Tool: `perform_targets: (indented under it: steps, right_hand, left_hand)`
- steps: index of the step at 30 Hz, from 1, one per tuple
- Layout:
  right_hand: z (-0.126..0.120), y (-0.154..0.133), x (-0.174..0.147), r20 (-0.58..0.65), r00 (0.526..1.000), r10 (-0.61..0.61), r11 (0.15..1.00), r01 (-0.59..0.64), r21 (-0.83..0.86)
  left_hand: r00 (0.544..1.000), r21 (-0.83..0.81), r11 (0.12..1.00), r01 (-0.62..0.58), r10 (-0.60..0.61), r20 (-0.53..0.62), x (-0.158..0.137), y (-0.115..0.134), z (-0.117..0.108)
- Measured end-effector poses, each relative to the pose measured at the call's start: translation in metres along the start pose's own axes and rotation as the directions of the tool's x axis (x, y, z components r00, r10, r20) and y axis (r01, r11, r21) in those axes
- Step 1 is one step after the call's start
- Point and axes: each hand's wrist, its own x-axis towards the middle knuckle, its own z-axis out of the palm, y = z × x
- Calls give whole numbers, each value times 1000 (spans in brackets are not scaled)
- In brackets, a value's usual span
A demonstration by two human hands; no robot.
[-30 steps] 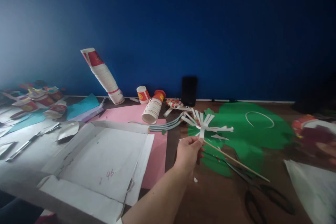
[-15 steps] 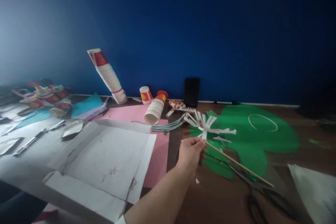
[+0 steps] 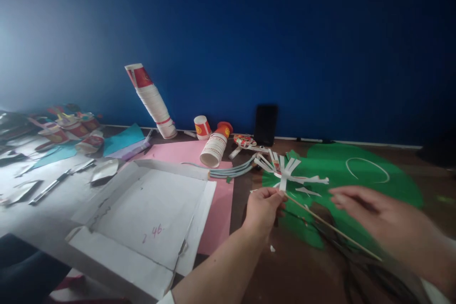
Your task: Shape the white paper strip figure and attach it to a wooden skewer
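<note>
While the left hand [image 3: 264, 204] pinched the wooden stick [image 3: 331, 229] just under its white paper-strip head [image 3: 285, 171], the stick's long axis ran down-right over the green paper [image 3: 359, 180]; the right hand [image 3: 377, 218], loosely spread and holding nothing, was nearer its free end.

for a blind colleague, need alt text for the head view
A left hand pinches a thin wooden stick topped with white cut-paper strips over green paper, while the blurred right hand reaches toward it.
</note>
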Motion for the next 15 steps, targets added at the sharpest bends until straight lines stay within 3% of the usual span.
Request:
perform_targets:
  steps: [3,7,11,15]
  right_hand:
    - [18,-48,-6,137,975,-173,982,160,100]
    - [45,-56,-12,187,942,-277,957,252,146]
    - [60,-49,-13,108,956,-273,935,237,266]
    - [65,-49,-14,-20,932,-363,896,354,266]
  left_hand:
    - [1000,-21,1000,12,-12,-9,0,1,0]
    - [1000,-63,998,3,-4,-9,-2,3,0]
    - [1000,-105,994,3,-5,-11,-1,3,0]
    - [1000,-123,992,-8,10,9,2,1,-1]
